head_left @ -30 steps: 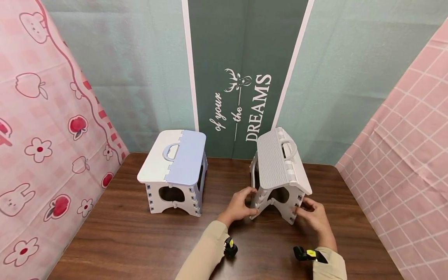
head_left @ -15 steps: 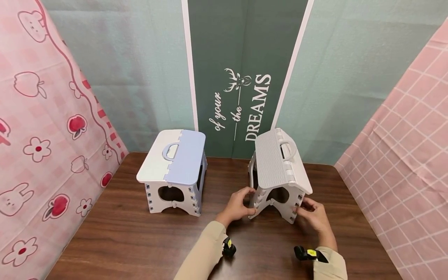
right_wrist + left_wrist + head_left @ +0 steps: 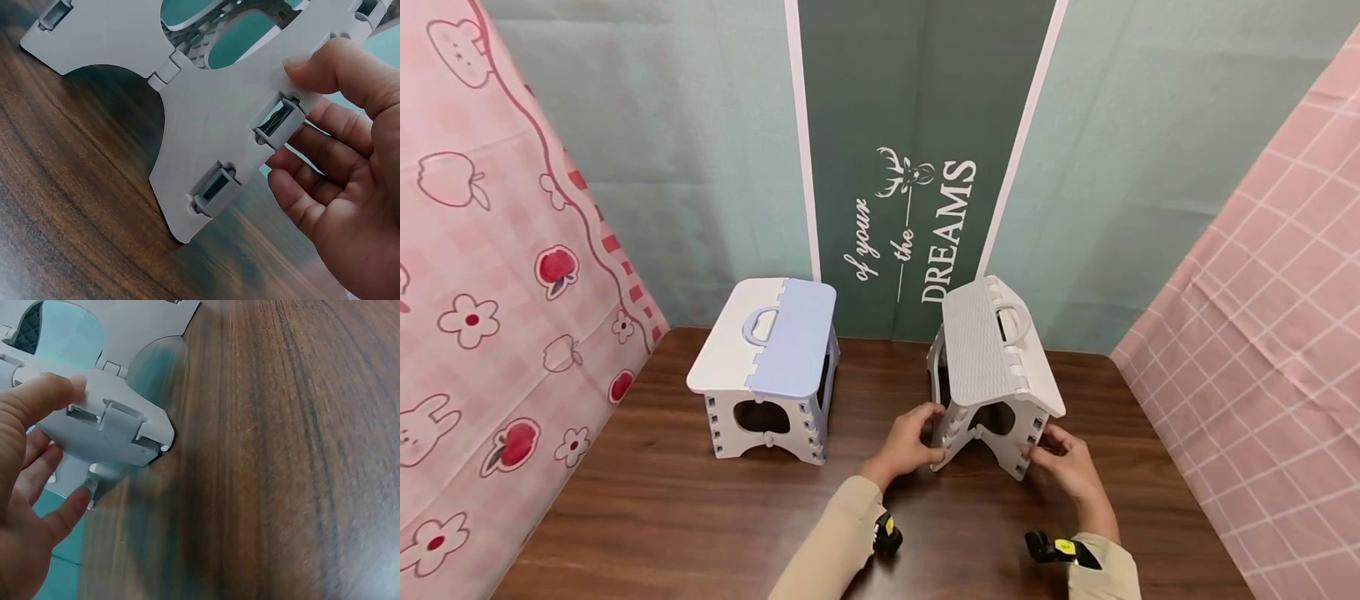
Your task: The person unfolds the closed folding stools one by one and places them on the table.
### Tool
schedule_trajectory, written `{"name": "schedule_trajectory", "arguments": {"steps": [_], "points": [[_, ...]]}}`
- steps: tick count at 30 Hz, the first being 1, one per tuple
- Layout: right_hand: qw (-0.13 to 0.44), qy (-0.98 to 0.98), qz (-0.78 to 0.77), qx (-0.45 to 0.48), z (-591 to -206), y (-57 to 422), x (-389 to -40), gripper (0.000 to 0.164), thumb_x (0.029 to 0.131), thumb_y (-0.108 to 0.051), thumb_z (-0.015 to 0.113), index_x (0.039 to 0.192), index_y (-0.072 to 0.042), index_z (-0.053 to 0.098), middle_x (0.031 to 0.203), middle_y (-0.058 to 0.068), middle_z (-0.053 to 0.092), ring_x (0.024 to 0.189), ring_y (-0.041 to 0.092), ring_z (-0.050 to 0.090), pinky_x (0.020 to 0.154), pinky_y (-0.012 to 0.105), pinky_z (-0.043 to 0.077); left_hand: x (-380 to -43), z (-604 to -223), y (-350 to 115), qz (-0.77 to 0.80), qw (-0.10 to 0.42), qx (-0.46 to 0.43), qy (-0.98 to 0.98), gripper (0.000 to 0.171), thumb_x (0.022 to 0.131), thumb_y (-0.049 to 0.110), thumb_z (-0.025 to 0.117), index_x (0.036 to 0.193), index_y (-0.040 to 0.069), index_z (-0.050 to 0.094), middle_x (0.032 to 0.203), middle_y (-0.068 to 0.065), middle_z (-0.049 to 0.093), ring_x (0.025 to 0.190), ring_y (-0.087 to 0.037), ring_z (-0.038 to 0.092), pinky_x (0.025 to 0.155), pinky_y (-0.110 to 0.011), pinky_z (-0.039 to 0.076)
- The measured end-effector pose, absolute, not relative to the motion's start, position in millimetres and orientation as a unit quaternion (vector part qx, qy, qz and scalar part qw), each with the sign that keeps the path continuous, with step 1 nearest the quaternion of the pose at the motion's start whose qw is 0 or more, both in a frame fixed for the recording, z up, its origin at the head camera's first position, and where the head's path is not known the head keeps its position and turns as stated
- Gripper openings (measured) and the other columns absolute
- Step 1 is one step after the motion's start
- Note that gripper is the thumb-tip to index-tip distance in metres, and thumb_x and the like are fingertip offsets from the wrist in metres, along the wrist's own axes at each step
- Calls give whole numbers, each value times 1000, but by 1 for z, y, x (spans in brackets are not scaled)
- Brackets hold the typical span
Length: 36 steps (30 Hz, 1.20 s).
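Note:
A grey folding stool (image 3: 992, 367) stands half folded on the wooden table (image 3: 700, 517), its seat peaked like a roof. My left hand (image 3: 910, 437) pinches the stool's near left leg (image 3: 106, 431) between thumb and fingers. My right hand (image 3: 1063, 458) pinches the near right leg (image 3: 225, 156) the same way, thumb on the outer face, fingers behind. Both legs touch the tabletop.
A second stool (image 3: 767, 367), white and lavender, stands fully unfolded at the table's left. A green backdrop with white lettering (image 3: 917, 225) hangs behind. Pink patterned cloths (image 3: 482, 275) flank the table on both sides (image 3: 1277, 317).
The grey stool and both hands have stayed almost still; the view has shifted slightly, and the stool's legs look a little closer together.

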State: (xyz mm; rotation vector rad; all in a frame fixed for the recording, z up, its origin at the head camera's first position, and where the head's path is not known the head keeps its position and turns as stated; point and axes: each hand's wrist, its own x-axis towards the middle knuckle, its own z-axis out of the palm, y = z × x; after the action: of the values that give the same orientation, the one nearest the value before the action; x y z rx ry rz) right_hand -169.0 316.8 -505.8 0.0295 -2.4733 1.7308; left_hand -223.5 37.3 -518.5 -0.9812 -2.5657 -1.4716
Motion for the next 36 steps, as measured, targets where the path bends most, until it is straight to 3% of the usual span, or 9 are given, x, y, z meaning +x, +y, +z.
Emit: {"name": "schedule_trajectory", "arguments": {"steps": [4,9,16,24,36], "points": [[68,-856,512,20,-502,316,-166,33,81,-6,70,110,7,58,97,17,64,82,10,61,66,24,50,-220,-510,36,-440,-4,-320,-839,65,71,15,78,129,3,49,123,-11,55,104,-27,56,85,-26,44],[85,-902,423,23,-491,312,-162,31,83,-13,70,108,2,60,98,19,64,87,27,62,68,34,52,-216,-505,35,-413,-11,-310,-856,69,74,23,77,133,6,46,124,-9,52,105,-24,54,86,-27,44],[81,-968,234,50,-455,304,-150,56,80,-22,70,118,13,50,108,34,56,95,51,53,76,58,43,-202,-473,30,-253,19,-294,-922,77,72,33,77,138,14,43,129,-14,46,110,-27,51,83,-43,45],[83,-972,211,68,-429,304,-150,53,75,-18,74,111,15,53,103,33,57,94,51,53,77,58,42,-199,-445,22,-163,49,-284,-943,68,72,40,77,129,12,53,124,-11,52,108,-27,53,80,-41,45],[123,-965,205,106,-397,311,-158,63,72,-17,78,122,10,50,115,37,50,103,54,47,83,61,37,-206,-409,14,-166,97,-319,-928,60,77,37,72,130,16,54,126,-10,51,112,-27,51,86,-43,43]]}}
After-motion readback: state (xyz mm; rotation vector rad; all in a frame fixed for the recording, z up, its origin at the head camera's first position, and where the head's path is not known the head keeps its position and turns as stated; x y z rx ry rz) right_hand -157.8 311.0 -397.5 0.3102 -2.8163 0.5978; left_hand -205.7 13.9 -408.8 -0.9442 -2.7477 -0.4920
